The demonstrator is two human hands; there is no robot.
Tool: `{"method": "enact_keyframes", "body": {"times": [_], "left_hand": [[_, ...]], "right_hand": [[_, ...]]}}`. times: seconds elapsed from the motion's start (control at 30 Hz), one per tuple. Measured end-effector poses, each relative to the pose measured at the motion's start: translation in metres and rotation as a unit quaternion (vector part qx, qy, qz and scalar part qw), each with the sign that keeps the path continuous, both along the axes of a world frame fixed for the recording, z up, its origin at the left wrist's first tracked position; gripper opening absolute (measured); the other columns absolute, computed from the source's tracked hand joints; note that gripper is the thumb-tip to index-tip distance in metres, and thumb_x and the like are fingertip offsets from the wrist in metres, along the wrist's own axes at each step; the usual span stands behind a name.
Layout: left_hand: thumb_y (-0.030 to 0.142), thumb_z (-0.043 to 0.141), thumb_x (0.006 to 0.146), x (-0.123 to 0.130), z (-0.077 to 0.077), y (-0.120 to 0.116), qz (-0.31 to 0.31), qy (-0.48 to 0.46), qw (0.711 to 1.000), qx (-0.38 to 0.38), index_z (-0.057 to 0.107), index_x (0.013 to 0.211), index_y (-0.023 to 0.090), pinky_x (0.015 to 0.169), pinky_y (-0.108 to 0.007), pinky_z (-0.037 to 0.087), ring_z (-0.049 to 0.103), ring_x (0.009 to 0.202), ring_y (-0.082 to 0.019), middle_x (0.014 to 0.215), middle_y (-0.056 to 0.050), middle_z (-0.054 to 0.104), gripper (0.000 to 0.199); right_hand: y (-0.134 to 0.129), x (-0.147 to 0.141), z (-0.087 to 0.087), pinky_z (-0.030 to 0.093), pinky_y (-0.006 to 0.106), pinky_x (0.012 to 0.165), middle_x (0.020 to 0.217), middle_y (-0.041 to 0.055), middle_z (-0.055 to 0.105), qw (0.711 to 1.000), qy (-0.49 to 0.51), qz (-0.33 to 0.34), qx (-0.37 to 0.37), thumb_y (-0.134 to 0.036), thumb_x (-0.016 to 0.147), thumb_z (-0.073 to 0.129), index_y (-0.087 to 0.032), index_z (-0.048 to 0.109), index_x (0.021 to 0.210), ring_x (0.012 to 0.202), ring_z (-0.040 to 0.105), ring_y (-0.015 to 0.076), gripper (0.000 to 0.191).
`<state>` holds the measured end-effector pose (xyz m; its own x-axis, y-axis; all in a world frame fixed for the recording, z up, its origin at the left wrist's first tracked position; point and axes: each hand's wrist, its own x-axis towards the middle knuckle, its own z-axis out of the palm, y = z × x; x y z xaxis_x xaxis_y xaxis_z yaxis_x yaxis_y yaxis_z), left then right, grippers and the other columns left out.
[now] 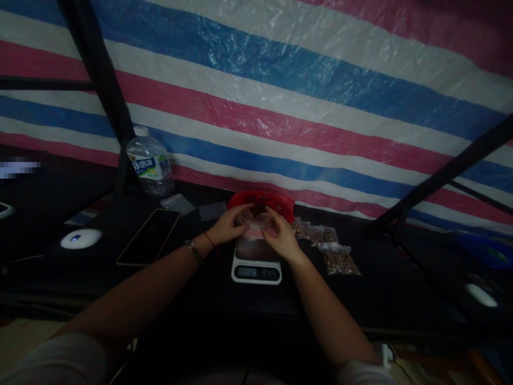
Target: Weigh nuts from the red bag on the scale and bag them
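A clear plastic bag (255, 220) is held between both hands, above the white digital scale (256, 271) with a dark weighing plate. My left hand (230, 224) has its fingers closed on the bag's left side. On the bag's right side, the fingers of my right hand (281, 235) are closed too. Just behind the hands lies a red plastic bag (285, 205) with dark contents that are hard to make out. Several small filled bags (316, 233) lie right of the scale, and nearer me is a larger clear bag of brown bits (340, 260).
Left of my hands are a phone (150, 237), a white mouse (81, 238) and flat clear bags (178, 203). A large clear bottle (150, 163) stands behind them. Black frame bars (96, 69) slant at both sides before a striped sheet (280, 123). Another white device (481, 294) lies far right.
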<state>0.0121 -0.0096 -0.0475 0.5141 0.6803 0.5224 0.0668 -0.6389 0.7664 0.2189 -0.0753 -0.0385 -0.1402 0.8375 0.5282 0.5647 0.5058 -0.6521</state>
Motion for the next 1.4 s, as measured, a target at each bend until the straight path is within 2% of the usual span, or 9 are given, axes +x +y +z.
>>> {"method": "enact_keyframes", "body": {"times": [0.07, 0.23, 0.33, 0.43, 0.6, 0.77, 0.9, 1.17, 1.4], "left_hand": [[0.032, 0.061, 0.079, -0.002, -0.001, 0.005, 0.065, -0.045, 0.997, -0.001, 0.048, 0.133, 0.016, 0.093, -0.041, 0.049, 0.062, 0.102, -0.024, 0.114, -0.011, 0.064, 0.058], [0.031, 0.060, 0.078, -0.008, -0.011, 0.024, 0.197, -0.168, 0.966, 0.012, 0.044, 0.131, 0.017, 0.093, -0.039, 0.049, 0.061, 0.098, -0.020, 0.108, -0.008, 0.062, 0.058], [0.030, 0.061, 0.077, -0.011, -0.019, 0.034, 0.233, -0.182, 0.955, 0.008, 0.046, 0.128, 0.017, 0.091, -0.037, 0.049, 0.061, 0.095, -0.018, 0.106, -0.007, 0.062, 0.054], [0.030, 0.060, 0.078, -0.014, -0.023, 0.040, 0.255, -0.158, 0.954, -0.004, 0.047, 0.126, 0.017, 0.089, -0.036, 0.050, 0.062, 0.092, -0.018, 0.103, -0.007, 0.063, 0.051], [0.033, 0.057, 0.081, -0.013, -0.025, 0.040, 0.246, -0.105, 0.963, -0.042, 0.053, 0.118, 0.018, 0.086, -0.035, 0.051, 0.063, 0.088, -0.018, 0.095, -0.004, 0.066, 0.040], [0.032, 0.060, 0.078, -0.010, -0.024, 0.037, 0.231, -0.074, 0.969, -0.041, 0.054, 0.117, 0.017, 0.082, -0.034, 0.051, 0.064, 0.085, -0.018, 0.092, -0.004, 0.066, 0.042], [0.033, 0.059, 0.078, -0.010, -0.021, 0.034, 0.234, -0.056, 0.970, -0.041, 0.054, 0.117, 0.016, 0.082, -0.035, 0.051, 0.064, 0.087, -0.019, 0.097, -0.005, 0.067, 0.043], [0.031, 0.059, 0.077, -0.009, -0.014, 0.029, 0.201, -0.027, 0.979, -0.038, 0.053, 0.117, 0.018, 0.080, -0.033, 0.052, 0.064, 0.087, -0.019, 0.099, -0.005, 0.067, 0.042], [0.018, 0.056, 0.068, -0.015, 0.002, 0.016, 0.086, 0.097, 0.987, 0.097, 0.062, 0.107, 0.018, 0.079, -0.034, 0.051, 0.061, 0.087, -0.021, 0.096, -0.006, 0.064, 0.039]], "right_hand": [[0.002, 0.002, -0.001, 0.045, 0.039, 0.100, 0.123, 0.0079, 0.060, 1.000, -0.010, 0.004, -0.004, -0.011, 0.073, 0.061, -0.025, 0.044, 0.139, 0.111, 0.058, 0.0210, 0.070], [-0.001, 0.002, 0.002, 0.045, 0.041, 0.097, 0.111, 0.0100, 0.064, 0.986, -0.145, 0.051, -0.069, -0.020, 0.072, 0.072, -0.018, 0.065, 0.114, 0.106, 0.058, 0.0245, 0.043], [-0.002, 0.004, 0.004, 0.041, 0.044, 0.102, 0.122, 0.0110, 0.061, 0.986, -0.147, 0.053, -0.066, -0.028, 0.072, 0.076, -0.019, 0.060, 0.124, 0.116, 0.052, 0.0267, 0.055], [0.007, 0.010, 0.007, 0.039, 0.041, 0.105, 0.128, 0.0088, 0.058, 0.995, -0.080, 0.039, -0.033, -0.029, 0.086, 0.061, -0.024, 0.056, 0.129, 0.120, 0.051, 0.0221, 0.044], [0.053, 0.017, 0.014, 0.043, 0.036, 0.100, 0.113, 0.0096, 0.066, 0.986, -0.157, 0.008, -0.051, -0.018, 0.090, 0.051, -0.018, 0.068, 0.109, 0.109, 0.058, 0.0201, 0.026], [0.098, 0.012, 0.017, 0.049, 0.033, 0.089, 0.111, 0.0126, 0.069, 0.916, -0.329, -0.036, -0.224, -0.030, 0.079, 0.069, -0.017, 0.067, 0.116, 0.099, 0.065, 0.0248, 0.039], [0.113, 0.003, 0.018, 0.052, 0.032, 0.073, 0.099, 0.0119, 0.073, 0.890, -0.371, -0.022, -0.265, -0.028, 0.067, 0.078, -0.018, 0.071, 0.111, 0.083, 0.069, 0.0271, 0.045], [0.115, 0.003, 0.008, 0.051, 0.028, 0.075, 0.095, 0.0077, 0.075, 0.909, -0.348, 0.000, -0.231, -0.010, 0.074, 0.064, -0.020, 0.076, 0.093, 0.082, 0.069, 0.0231, 0.024], [0.112, 0.013, 0.002, 0.051, 0.030, 0.081, 0.102, 0.0059, 0.073, 0.948, -0.260, 0.035, -0.182, -0.010, 0.076, 0.063, -0.021, 0.073, 0.103, 0.091, 0.068, 0.0217, 0.030]]}}
